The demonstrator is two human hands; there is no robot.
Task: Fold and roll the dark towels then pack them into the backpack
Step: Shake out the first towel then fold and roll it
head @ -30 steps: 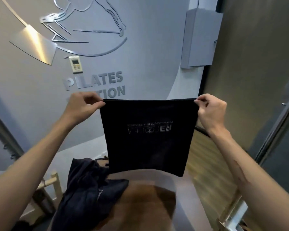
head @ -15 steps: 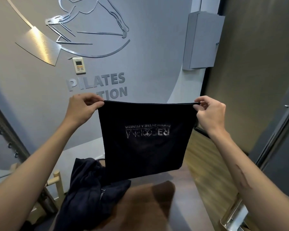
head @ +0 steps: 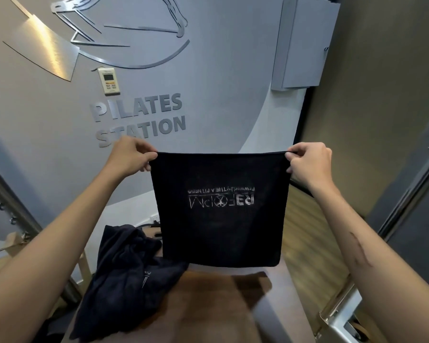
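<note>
A dark towel [head: 221,231] with a white logo printed upside down hangs stretched flat in the air in front of me. My left hand [head: 131,157] pinches its top left corner and my right hand [head: 307,162] pinches its top right corner. Its lower edge hangs just above the brown tabletop [head: 221,305]. A crumpled heap of dark towels [head: 126,273] lies on the table's left side, below my left forearm. No backpack shows in this view.
A grey wall with metal lettering and a small thermostat [head: 108,81] stands ahead. A grey wall cabinet [head: 302,43] hangs at the upper right. Wooden flooring [head: 307,231] runs along the right, beside a metal door frame [head: 342,318]. A stair rail [head: 8,204] slopes at the left.
Both hands have lowered the stretched towel a little and kept their pinch on its corners. The towel's lower edge now hangs closer to the tabletop. The heap has not moved.
</note>
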